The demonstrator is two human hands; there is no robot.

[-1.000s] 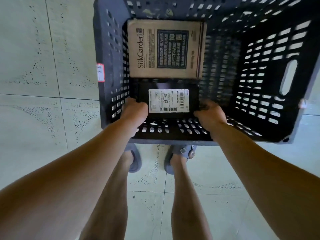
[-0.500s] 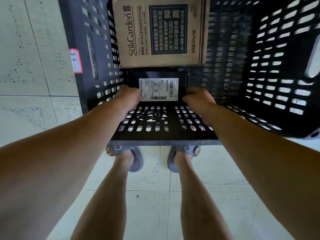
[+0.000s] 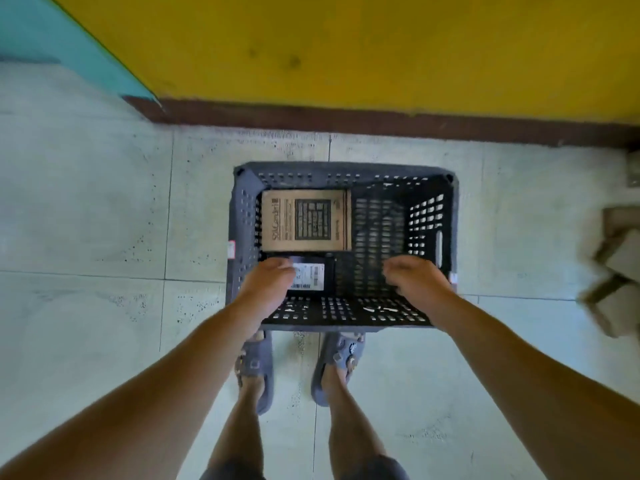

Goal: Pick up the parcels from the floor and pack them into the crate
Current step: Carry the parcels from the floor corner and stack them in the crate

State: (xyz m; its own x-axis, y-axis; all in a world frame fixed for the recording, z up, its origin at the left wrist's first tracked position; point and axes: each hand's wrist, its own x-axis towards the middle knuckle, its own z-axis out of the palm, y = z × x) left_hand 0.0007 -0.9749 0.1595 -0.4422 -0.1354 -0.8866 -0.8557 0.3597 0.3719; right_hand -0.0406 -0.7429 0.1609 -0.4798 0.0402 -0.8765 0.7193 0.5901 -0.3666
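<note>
A dark slotted plastic crate (image 3: 343,167) stands on the tiled floor in front of my feet. Inside it, a brown cardboard parcel (image 3: 304,220) lies flat at the far left. A black parcel with a white label (image 3: 313,277) lies just nearer, against it. My left hand (image 3: 268,284) hovers over the black parcel's left edge and hides it, fingers loosely curled. My right hand (image 3: 414,277) is over the bare right half of the crate, apart from both parcels, loosely curled and holding nothing.
Blurred brown cardboard parcels (image 3: 620,268) lie on the floor at the right edge. A yellow wall (image 3: 346,46) with a dark skirting board (image 3: 346,121) runs behind the crate. My feet in grey sandals (image 3: 256,368) stand against the crate's near side.
The view has risen well above the crate. Both hands have come off the black parcel, which now lies in the crate; my right hand has moved to the right.
</note>
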